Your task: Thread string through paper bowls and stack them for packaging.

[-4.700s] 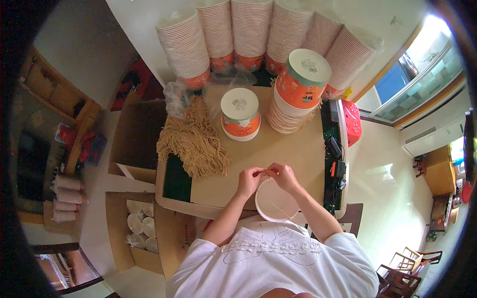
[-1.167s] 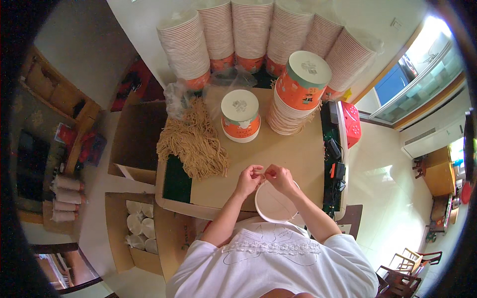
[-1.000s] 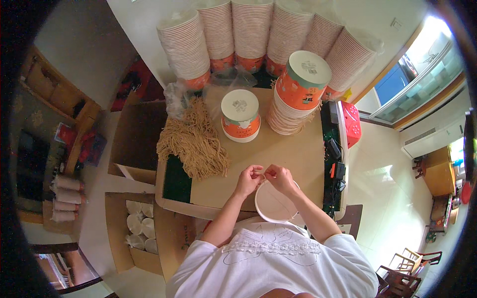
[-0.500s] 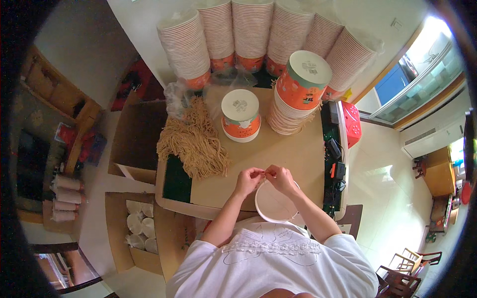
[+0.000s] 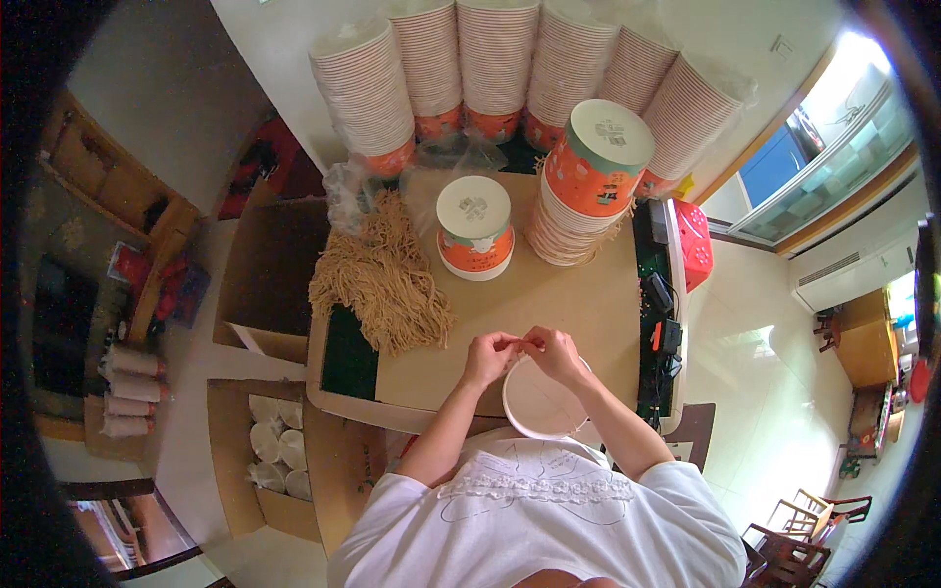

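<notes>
A white paper bucket [image 5: 545,404] rests against my shirt at the near edge of the table, its mouth facing up. At its far rim my left hand [image 5: 488,361] and my right hand [image 5: 555,355] meet, fingertips pinched close together. Between them is a thin tan cord, mostly hidden by the fingers; a fine strand seems to cross the bucket's mouth. To the left lies a heap of loose tan cords [image 5: 382,279]. Beyond my hands, an orange and green paper bucket [image 5: 474,230] stands upside down on the cardboard sheet [image 5: 510,304].
At the far right of the sheet stands a stack of upside-down buckets [image 5: 598,171] with cords around it. Tall plastic-wrapped bucket stacks [image 5: 498,69] line the wall. Black adapters [image 5: 667,338] lie along the right edge. An open carton [image 5: 279,446] with wrapped items sits at lower left.
The fingertips of both hands have shifted very slightly at the bucket's rim. Everything else has stayed in place.
</notes>
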Available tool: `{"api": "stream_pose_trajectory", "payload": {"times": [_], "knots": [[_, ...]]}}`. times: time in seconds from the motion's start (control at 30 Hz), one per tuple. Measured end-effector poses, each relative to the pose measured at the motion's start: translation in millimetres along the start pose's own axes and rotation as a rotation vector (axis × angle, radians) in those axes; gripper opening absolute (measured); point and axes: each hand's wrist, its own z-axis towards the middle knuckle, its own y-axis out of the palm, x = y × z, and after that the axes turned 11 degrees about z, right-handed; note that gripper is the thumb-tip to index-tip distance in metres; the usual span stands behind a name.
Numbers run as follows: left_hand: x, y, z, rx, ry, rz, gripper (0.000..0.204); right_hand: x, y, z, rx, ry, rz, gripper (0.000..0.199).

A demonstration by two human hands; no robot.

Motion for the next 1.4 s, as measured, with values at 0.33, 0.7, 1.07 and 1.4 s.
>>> {"api": "stream_pose_trajectory", "payload": {"times": [0.33, 0.7, 1.07, 1.4], "knots": [[1.9, 3.9, 0.6, 0.104, 0.115, 0.156, 0.008, 3.7, 1.8, -0.7, 0.005, -0.042, -0.034, 0.010], [-1.6, -0.9, 1.5, -0.062, -0.158, -0.106, 0.016, 10.2, 0.7, 0.8, 0.018, -0.053, -0.013, 0.010], [-4.4, 0.5, 2.3, -0.026, -0.085, -0.021, 0.012, 8.6, 2.9, 0.8, 0.051, -0.049, -0.021, 0.010], [1.8, 3.4, -2.0, 0.238, 0.182, 0.360, 0.010, 7.6, 5.0, 0.9, -0.011, -0.236, -0.093, 0.007]]}}
